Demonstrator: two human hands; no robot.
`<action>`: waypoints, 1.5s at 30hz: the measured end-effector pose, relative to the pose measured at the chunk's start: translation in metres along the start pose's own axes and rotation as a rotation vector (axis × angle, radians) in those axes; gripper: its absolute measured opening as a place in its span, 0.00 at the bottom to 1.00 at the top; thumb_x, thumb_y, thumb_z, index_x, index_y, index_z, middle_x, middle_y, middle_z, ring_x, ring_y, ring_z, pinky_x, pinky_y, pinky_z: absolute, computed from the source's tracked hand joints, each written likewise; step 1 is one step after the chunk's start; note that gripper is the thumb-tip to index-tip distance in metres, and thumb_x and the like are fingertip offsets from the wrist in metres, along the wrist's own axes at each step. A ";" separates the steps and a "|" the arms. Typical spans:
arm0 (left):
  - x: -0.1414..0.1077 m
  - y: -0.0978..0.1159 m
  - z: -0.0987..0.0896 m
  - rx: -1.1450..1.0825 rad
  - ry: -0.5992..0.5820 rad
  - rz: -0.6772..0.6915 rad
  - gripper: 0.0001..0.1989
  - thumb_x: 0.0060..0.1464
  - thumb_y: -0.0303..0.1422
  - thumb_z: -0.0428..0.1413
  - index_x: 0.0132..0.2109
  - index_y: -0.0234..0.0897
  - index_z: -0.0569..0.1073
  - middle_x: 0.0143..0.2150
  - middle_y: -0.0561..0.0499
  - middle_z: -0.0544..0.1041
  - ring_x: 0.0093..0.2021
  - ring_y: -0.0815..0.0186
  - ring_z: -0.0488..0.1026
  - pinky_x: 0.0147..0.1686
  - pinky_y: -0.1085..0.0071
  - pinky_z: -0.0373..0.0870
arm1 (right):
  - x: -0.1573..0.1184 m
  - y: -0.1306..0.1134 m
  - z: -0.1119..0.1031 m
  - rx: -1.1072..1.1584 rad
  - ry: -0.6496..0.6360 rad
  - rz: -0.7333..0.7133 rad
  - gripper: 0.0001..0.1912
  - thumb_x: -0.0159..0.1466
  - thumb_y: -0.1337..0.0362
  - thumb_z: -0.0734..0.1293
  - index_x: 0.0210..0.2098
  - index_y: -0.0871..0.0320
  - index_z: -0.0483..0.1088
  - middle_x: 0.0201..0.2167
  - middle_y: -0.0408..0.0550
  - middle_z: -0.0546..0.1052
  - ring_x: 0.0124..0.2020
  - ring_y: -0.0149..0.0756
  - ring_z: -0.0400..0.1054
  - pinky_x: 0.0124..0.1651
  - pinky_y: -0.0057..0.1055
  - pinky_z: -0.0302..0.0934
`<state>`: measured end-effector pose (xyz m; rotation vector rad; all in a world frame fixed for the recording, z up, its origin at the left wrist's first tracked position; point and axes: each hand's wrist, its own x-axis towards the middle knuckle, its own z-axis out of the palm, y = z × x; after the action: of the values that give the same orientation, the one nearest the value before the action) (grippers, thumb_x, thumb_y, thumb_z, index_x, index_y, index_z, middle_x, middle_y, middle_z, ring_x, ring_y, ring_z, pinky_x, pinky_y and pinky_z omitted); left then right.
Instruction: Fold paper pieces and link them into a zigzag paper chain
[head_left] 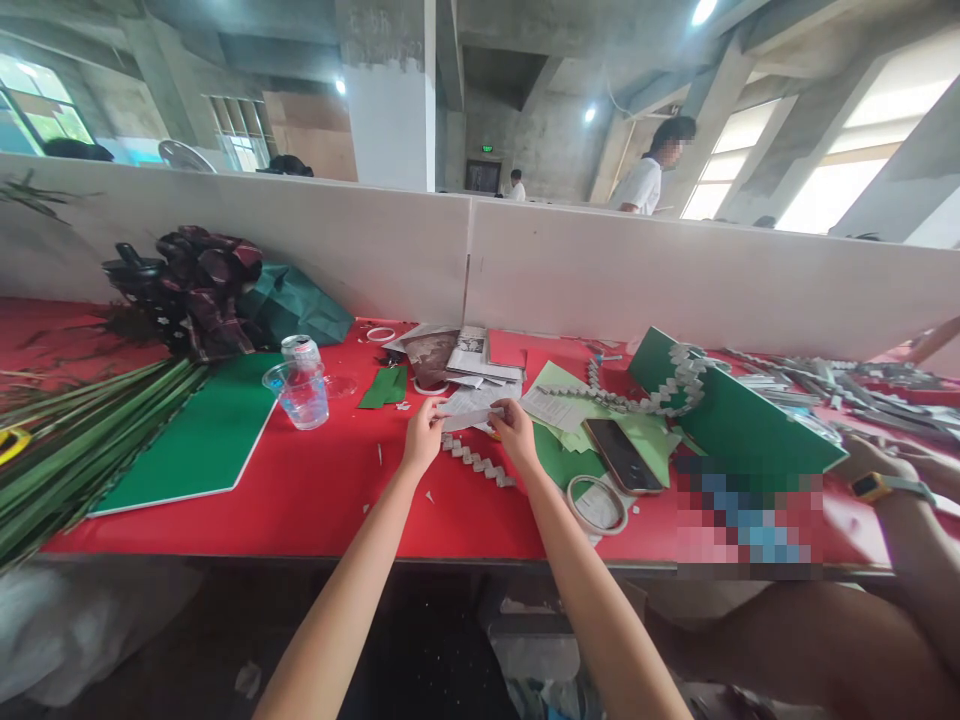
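Note:
Between my two hands a narrow strip of paper (469, 421) is stretched level above the red table. My left hand (426, 430) pinches one end of it, and my right hand (514, 428) pinches the other. Just below the strip lies a zigzag chain of folded paper (480, 462). Printed sheets (551, 408) and light green paper (562, 380) lie beyond my right hand. A longer folded paper chain (679, 385) runs over to the upright green board (735, 410).
A dark phone (624, 455) and a roll of tape (598, 505) lie to the right. Leftward stand a plastic cup (304, 400) and a can (300, 350), near a green board (195, 450) and long green leaves (97, 430). A co-worker's hand (870, 465) is at far right. A white partition (600, 270) closes the back.

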<state>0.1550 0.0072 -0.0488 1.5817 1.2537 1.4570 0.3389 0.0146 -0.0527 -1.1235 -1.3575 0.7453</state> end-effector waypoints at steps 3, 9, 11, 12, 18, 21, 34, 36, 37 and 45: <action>0.000 0.003 -0.001 -0.024 0.045 0.029 0.16 0.48 0.21 0.52 0.45 0.39 0.71 0.36 0.48 0.76 0.39 0.64 0.74 0.42 0.67 0.67 | 0.001 0.001 0.001 0.039 0.001 0.014 0.09 0.53 0.60 0.63 0.33 0.56 0.65 0.25 0.43 0.71 0.28 0.34 0.66 0.31 0.29 0.59; 0.002 0.005 -0.002 -0.308 0.099 -0.187 0.15 0.46 0.26 0.56 0.44 0.36 0.68 0.32 0.50 0.73 0.33 0.65 0.73 0.36 0.66 0.73 | 0.000 -0.008 -0.001 0.171 0.017 0.045 0.14 0.56 0.58 0.63 0.40 0.57 0.66 0.31 0.45 0.72 0.29 0.34 0.67 0.32 0.30 0.62; 0.002 0.005 -0.002 -0.354 0.123 -0.207 0.15 0.46 0.27 0.56 0.44 0.36 0.68 0.31 0.51 0.73 0.32 0.65 0.73 0.35 0.65 0.74 | -0.001 -0.009 -0.002 0.100 0.051 0.000 0.15 0.57 0.61 0.60 0.43 0.56 0.67 0.37 0.48 0.72 0.32 0.35 0.67 0.33 0.30 0.63; 0.002 0.005 -0.003 -0.356 0.131 -0.210 0.15 0.46 0.28 0.56 0.43 0.36 0.68 0.31 0.51 0.73 0.31 0.65 0.73 0.35 0.64 0.75 | -0.001 -0.009 -0.002 0.051 0.066 -0.038 0.16 0.56 0.63 0.58 0.43 0.56 0.68 0.41 0.50 0.72 0.34 0.35 0.67 0.35 0.31 0.63; 0.003 -0.001 -0.005 -0.421 0.161 -0.272 0.15 0.44 0.26 0.58 0.41 0.35 0.68 0.31 0.51 0.74 0.30 0.65 0.75 0.36 0.62 0.75 | -0.003 -0.010 -0.003 -0.093 -0.040 -0.221 0.17 0.51 0.71 0.55 0.32 0.57 0.73 0.46 0.52 0.71 0.42 0.38 0.67 0.43 0.33 0.63; 0.005 -0.002 -0.007 -0.504 0.180 -0.331 0.13 0.41 0.25 0.59 0.38 0.34 0.69 0.29 0.52 0.73 0.30 0.65 0.75 0.38 0.61 0.75 | -0.006 -0.014 -0.002 -0.175 -0.110 -0.290 0.16 0.52 0.72 0.56 0.32 0.56 0.73 0.46 0.51 0.72 0.47 0.40 0.66 0.48 0.35 0.61; 0.005 -0.005 -0.009 -0.420 0.156 -0.379 0.09 0.49 0.34 0.56 0.38 0.36 0.69 0.32 0.49 0.75 0.29 0.64 0.74 0.31 0.66 0.70 | -0.002 -0.007 0.002 -0.405 -0.190 -0.328 0.08 0.63 0.61 0.62 0.33 0.54 0.73 0.34 0.48 0.77 0.38 0.40 0.67 0.45 0.35 0.57; 0.005 -0.002 -0.008 -0.246 0.224 -0.295 0.10 0.53 0.39 0.52 0.36 0.37 0.70 0.33 0.48 0.74 0.33 0.61 0.74 0.32 0.66 0.69 | -0.003 -0.008 0.001 -0.394 -0.180 -0.320 0.08 0.63 0.60 0.62 0.33 0.54 0.73 0.33 0.48 0.76 0.38 0.40 0.67 0.44 0.34 0.57; 0.004 0.001 -0.007 -0.147 0.254 -0.214 0.11 0.55 0.40 0.51 0.36 0.38 0.71 0.34 0.47 0.75 0.37 0.59 0.74 0.35 0.66 0.69 | -0.004 -0.009 0.001 -0.389 -0.177 -0.319 0.08 0.63 0.60 0.62 0.33 0.54 0.73 0.33 0.48 0.76 0.38 0.40 0.67 0.44 0.34 0.57; -0.008 0.011 0.001 0.255 -0.063 0.201 0.04 0.51 0.32 0.57 0.33 0.41 0.77 0.35 0.45 0.78 0.40 0.56 0.72 0.46 0.62 0.65 | -0.009 -0.013 0.001 -0.337 -0.201 -0.323 0.08 0.62 0.59 0.64 0.32 0.54 0.73 0.33 0.48 0.77 0.38 0.40 0.67 0.44 0.34 0.57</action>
<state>0.1592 -0.0037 -0.0419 1.9556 1.3170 1.3972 0.3342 0.0019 -0.0439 -1.0688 -1.8329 0.4087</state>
